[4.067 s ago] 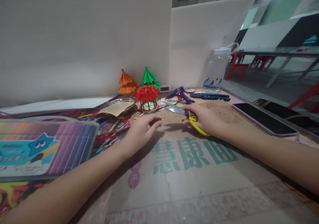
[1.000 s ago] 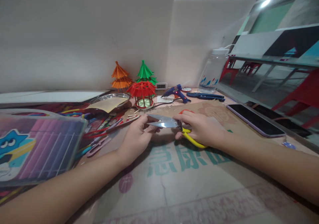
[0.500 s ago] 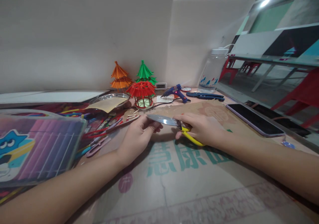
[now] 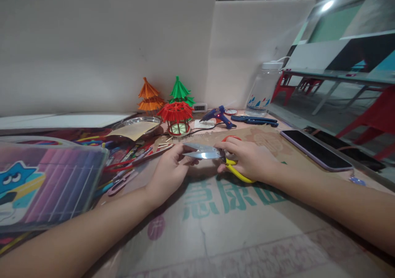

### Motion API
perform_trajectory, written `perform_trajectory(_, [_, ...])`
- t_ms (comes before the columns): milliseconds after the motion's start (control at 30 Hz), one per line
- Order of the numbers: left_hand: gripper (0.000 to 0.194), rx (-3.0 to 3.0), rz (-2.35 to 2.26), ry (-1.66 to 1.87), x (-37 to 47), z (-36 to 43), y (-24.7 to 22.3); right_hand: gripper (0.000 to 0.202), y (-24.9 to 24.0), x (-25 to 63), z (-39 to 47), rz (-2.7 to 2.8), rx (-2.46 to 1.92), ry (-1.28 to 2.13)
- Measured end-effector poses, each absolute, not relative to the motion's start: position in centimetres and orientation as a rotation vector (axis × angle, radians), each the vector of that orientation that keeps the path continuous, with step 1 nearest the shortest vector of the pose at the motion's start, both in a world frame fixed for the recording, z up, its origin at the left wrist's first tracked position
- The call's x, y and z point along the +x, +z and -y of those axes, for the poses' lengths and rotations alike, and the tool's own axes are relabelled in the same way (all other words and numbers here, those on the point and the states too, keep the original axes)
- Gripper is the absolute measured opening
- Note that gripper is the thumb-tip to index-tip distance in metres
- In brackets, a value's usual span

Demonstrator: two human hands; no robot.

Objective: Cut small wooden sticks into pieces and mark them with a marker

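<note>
My right hand (image 4: 243, 156) is closed around the red and yellow handles of a pair of scissors (image 4: 205, 154). Its blades point left, slightly apart, and their tips reach the fingers of my left hand (image 4: 174, 162). That hand has thumb and fingers pinched together; whatever lies between them is hidden behind the blades and thumb. Both hands are above a printed plastic-covered sheet (image 4: 216, 237). Just behind them stands a small round model with a red fringed roof (image 4: 175, 113). Green (image 4: 180, 89) and orange (image 4: 146, 94) tiered, pointed roofs rise beyond it.
A marker case (image 4: 58, 183) and pens crowd the left side, with a metal tray (image 4: 156, 123) behind. At the back are a blue glue gun (image 4: 219, 115), a dark blue long tool (image 4: 254, 120) and a water bottle (image 4: 263, 90). A phone (image 4: 314, 150) lies at the right.
The scissor blades have parted a little, and more of the red handle shows above my right hand. My left hand stays pinched in nearly the same place.
</note>
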State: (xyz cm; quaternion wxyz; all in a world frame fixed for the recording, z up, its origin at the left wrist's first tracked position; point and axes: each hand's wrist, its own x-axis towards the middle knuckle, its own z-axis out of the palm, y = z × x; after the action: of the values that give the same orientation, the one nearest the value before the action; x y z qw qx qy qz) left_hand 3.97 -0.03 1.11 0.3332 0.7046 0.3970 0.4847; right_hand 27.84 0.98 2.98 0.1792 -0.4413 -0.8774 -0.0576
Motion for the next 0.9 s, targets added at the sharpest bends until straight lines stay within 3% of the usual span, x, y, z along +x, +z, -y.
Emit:
perform_trajectory(200, [0.012, 1.867, -1.001, 1.269, 3.9, -0.1, 0.9, 0.038, 3.0, 27.8, -0.9, 2.450, -1.277, -0.155])
perform_trajectory(533, [0.023, 1.794, -0.969, 1.221, 4.2, 0.0, 1.0, 0.046, 2.6, 27.8, -1.9, 2.179, -1.326, 0.172])
perform_trajectory(900, [0.018, 1.863, -1.079, 1.187, 4.1, -0.2, 0.8, 0.048, 1.3, 28.3, -3.0, 2.144, -1.229, 0.226])
